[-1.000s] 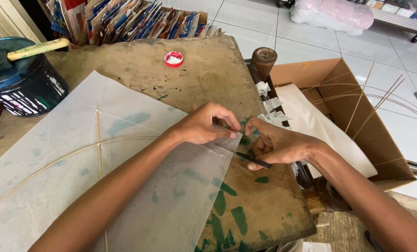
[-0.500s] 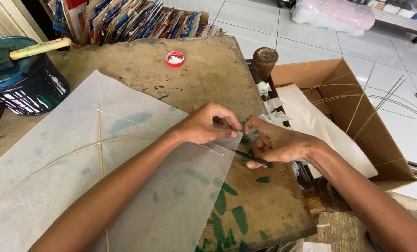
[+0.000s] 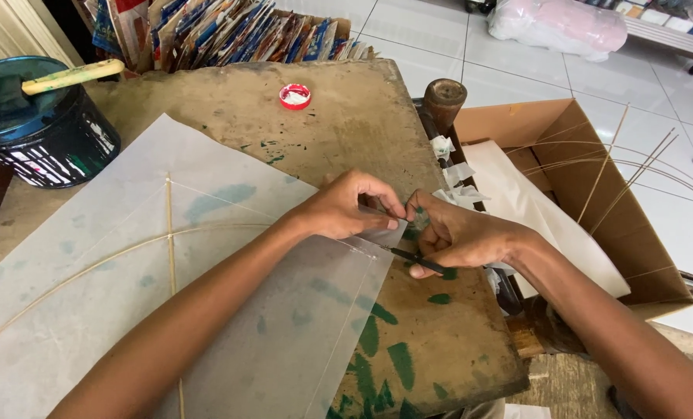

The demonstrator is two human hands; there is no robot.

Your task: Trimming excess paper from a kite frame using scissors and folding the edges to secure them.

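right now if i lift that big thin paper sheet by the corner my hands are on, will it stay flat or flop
The paper sheet would probably sag: it looks thin enough that the table's green marks show through. The thin sticks crossing it may stiffen the middle. It is likely light and easy to tear at the corner where the left hand and right hand pinch it.

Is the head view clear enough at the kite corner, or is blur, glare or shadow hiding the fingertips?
Head view: even daylight, no glare on the translucent kite paper; left hand and right hand are sharp, casting only soft shadows on the wooden table. The fingertips crowd together over the paper's corner, so what they pinch is hidden. Slight wide-angle bending shows toward the edges.
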